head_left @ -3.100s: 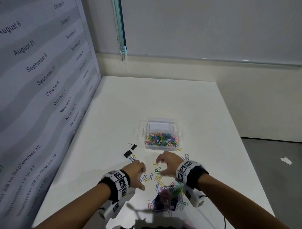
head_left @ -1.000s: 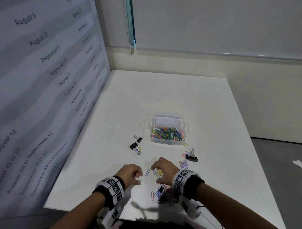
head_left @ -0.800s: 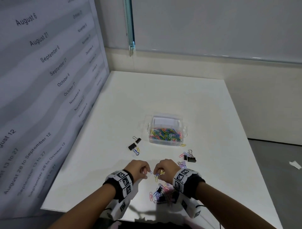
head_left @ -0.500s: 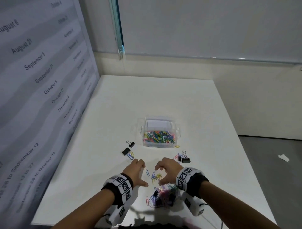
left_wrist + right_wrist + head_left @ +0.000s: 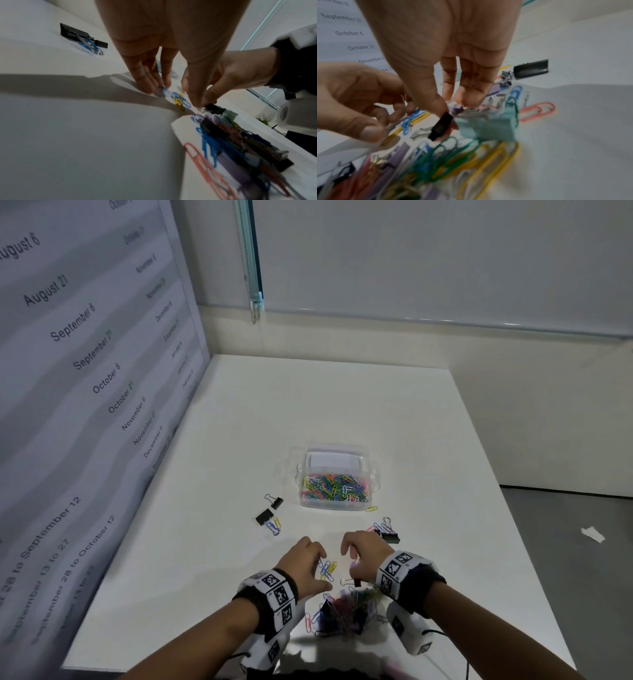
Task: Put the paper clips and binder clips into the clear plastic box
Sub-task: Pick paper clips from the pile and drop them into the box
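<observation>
Both hands closer together now, just short of clear plastic box (image 5: pixel 337 484). Left hand (image 5: pixel 305 563) fingers raking paper clips (image 5: pixel 328 569); right hand (image 5: pixel 364 556) pinching black binder clip (image 5: pixel 441 125). Light, slippery wire; scoop in bunches.

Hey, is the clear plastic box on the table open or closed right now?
Open. The head view looks straight down into the clear plastic box at the coloured paper clips inside, with nothing over them. I cannot make out a lid.
</observation>
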A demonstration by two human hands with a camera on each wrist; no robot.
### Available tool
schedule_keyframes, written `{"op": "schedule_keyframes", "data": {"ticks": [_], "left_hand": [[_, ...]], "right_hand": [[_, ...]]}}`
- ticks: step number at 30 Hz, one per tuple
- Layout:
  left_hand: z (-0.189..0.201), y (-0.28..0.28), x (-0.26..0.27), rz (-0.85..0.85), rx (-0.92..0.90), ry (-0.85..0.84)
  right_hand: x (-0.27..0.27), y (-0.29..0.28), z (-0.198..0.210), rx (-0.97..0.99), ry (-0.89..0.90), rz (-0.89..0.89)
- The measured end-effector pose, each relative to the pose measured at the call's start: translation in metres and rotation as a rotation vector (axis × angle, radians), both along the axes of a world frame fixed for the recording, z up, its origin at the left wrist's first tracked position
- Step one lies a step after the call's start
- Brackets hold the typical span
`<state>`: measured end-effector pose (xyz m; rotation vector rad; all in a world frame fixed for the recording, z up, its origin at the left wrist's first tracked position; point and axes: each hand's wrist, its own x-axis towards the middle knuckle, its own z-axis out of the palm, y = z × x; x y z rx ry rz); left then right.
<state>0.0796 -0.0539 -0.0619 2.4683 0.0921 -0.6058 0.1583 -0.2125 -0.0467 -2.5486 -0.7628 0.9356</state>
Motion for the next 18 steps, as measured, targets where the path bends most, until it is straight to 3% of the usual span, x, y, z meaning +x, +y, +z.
{"op": "schedule_keyframes", "data": {"ticks": [9,12,18], "left_hand": [[0.004,0.005,0.003,0.059,0.012,-0.022],[0.002,0.014,-0.002,0.123,-0.022,-0.037],[-0.004,0.025,-0.009,0.098,0.046,-0.059]], "right_hand": [[-0.005,0.022,0.005,0.033,-0.037,0.183],[-0.006,0.028,0.004,0.063,-0.022,0.187],[-0.006,0.034,0.007,0.063,-0.013,0.204]]}}
